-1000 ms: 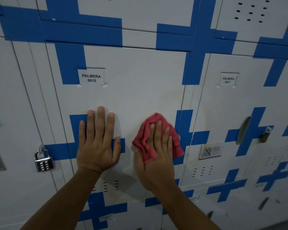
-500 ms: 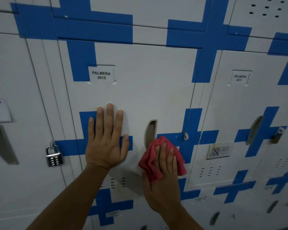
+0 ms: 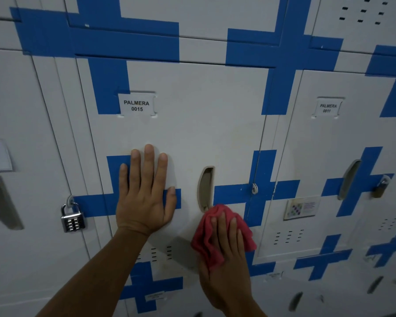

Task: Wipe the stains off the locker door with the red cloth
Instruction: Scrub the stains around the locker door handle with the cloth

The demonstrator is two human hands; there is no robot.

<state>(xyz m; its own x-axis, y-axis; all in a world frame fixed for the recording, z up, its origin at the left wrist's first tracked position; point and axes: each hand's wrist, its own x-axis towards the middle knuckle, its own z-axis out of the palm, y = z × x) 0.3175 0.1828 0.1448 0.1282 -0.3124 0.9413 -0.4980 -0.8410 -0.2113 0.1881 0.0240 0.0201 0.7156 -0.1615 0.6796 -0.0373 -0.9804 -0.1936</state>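
The white locker door [image 3: 204, 124], labelled PALMERA 0015 and crossed by blue stripes, fills the middle of the view. My left hand [image 3: 144, 197] rests flat on it, fingers straight, left of the recessed handle [image 3: 205, 188]. My right hand [image 3: 226, 264] presses the crumpled red cloth [image 3: 206, 239] flat against the door's lower right part, just below the handle. The fingers lie straight over the cloth. Faint yellowish marks show on the door above the handle.
A silver combination padlock [image 3: 72, 217] hangs on the locker to the left. To the right stands locker 0011 [image 3: 327, 108] with a brass padlock [image 3: 380, 187] and a small sticker [image 3: 301, 208]. More lockers sit above and below.
My right hand has slid the red cloth down the door, from beside the handle to below it, uncovering the handle. My left hand stays flat in place.
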